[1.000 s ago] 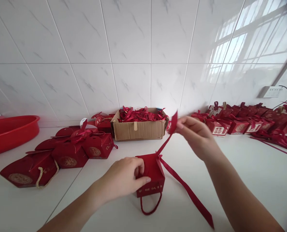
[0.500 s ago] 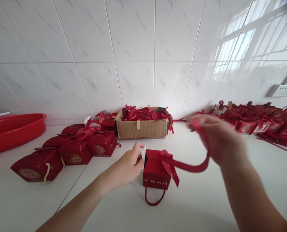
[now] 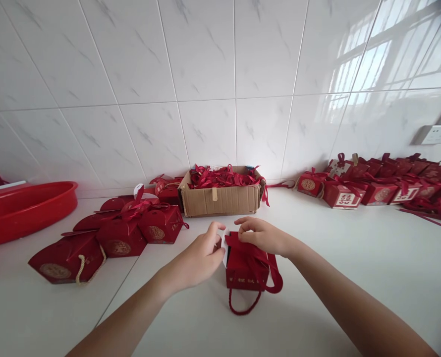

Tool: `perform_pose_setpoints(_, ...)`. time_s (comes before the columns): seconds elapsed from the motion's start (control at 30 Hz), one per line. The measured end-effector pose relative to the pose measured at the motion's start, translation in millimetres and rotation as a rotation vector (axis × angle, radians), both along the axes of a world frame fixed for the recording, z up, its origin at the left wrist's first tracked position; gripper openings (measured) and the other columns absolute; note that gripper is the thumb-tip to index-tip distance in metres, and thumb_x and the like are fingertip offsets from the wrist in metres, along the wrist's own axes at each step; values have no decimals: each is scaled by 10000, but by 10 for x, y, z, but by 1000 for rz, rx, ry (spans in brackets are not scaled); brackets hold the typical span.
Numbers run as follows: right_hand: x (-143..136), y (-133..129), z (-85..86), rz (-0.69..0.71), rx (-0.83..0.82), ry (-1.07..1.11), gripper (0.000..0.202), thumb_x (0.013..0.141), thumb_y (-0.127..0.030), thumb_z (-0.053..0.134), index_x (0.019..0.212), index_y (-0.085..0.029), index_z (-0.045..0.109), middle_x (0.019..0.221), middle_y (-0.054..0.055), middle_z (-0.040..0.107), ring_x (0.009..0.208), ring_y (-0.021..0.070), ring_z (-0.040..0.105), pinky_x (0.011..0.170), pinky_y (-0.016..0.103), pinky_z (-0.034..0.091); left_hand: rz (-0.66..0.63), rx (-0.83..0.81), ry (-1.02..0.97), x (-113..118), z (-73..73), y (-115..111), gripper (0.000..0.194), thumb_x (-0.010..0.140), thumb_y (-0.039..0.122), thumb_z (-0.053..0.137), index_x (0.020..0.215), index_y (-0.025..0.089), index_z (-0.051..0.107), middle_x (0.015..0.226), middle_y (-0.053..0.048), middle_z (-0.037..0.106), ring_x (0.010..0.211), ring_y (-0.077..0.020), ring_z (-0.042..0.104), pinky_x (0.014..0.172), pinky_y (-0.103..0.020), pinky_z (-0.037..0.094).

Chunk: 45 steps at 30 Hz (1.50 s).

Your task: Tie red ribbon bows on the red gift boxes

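A small red gift box point(image 3: 243, 270) with a rope handle point(image 3: 245, 312) stands on the white counter in front of me. My left hand point(image 3: 201, 258) is at its left side, fingers curled on the raised white-backed flap point(image 3: 225, 248). Over the box's top is my right hand point(image 3: 261, 235), its fingertips pinching the end of a red ribbon point(image 3: 276, 277) that loops down the box's right side.
A cardboard box point(image 3: 224, 202) full of red ribbons stands by the tiled wall. Red gift boxes point(image 3: 122, 238) sit at left beside a red basin point(image 3: 27, 213). More decorated boxes point(image 3: 345, 194) line the right side.
My right hand has moved left and down from beside the box to its top, bringing the ribbon with it. My left hand stays at the flap. The view has shifted slightly.
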State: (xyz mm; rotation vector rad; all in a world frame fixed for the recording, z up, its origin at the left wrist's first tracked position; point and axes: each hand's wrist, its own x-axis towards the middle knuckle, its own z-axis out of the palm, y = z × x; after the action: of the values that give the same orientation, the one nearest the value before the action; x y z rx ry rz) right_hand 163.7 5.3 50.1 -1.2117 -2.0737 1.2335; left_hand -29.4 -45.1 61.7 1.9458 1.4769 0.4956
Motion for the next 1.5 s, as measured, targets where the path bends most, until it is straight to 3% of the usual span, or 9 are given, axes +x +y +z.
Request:
perform_pose_setpoints(0.47,-56,15,-100,30,64,78,178,807,-292,519,692,-178,595,1292,62,512,1058,232,568,847,328,443,-13,-58,10,12,-3,-24,337,901,419,335,1211,289,356,713,39,525,614,-152,441,571,-260,348)
perform_pose_setpoints(0.6,-86,17,-116,54,84,61,198,823,-285,508,684,-175,596,1290,72,508,1067,234,568,873,342,442,13,54,38,3,-32,59,295,918,447,274,963,244,484,786,15,606,656,-154,489,590,-259,356)
perform_pose_setpoints(0.73,-14,34,-69,54,165,3,186,842,-293,504,757,-186,630,1285,83,515,1103,232,547,874,344,454,18,120,113,-33,-27,153,245,892,391,327,770,220,454,714,20,612,578,-139,480,512,-236,326)
perform_pose_setpoints(0.87,263,113,23,32,331,-123,203,857,-277,491,973,-227,650,1207,63,584,1113,229,533,908,369,444,120,193,503,-279,41,284,147,810,249,385,726,215,501,710,-21,643,546,-172,525,512,-271,342)
perform_pose_setpoints(0.93,418,136,77,49,336,-222,241,852,-273,498,1046,-247,638,1159,48,615,1072,223,557,895,372,453,217,273,805,-455,78,360,136,732,156,427,640,195,519,678,-64,645,614,-226,579,627,-342,391)
perform_pose_setpoints(1.03,551,122,142,113,323,-336,263,818,-304,551,1065,-267,634,1116,33,635,1035,226,577,835,353,477,342,351,939,-625,114,439,109,682,123,481,619,167,558,756,-148,657,799,-347,611,847,-524,331)
perform_pose_setpoints(1.17,523,93,157,169,298,-415,181,782,-284,577,949,-265,644,1008,18,665,944,214,603,741,320,485,215,405,547,-487,87,406,226,839,344,427,897,205,596,1026,-100,641,986,-308,575,889,-446,375)
perform_pose_setpoints(1.3,462,123,124,174,294,-474,67,745,-236,588,809,-226,601,918,17,663,842,198,606,641,280,463,-21,65,40,-156,-48,293,305,873,505,383,974,267,544,1048,-3,629,929,-196,583,769,-285,437)
perform_pose_setpoints(1.5,476,133,128,203,303,-482,47,719,-176,554,744,-215,565,845,-6,644,742,150,583,595,241,436,-98,-114,-37,-27,-230,335,285,815,488,482,800,203,492,658,40,518,573,-117,436,521,-225,323)
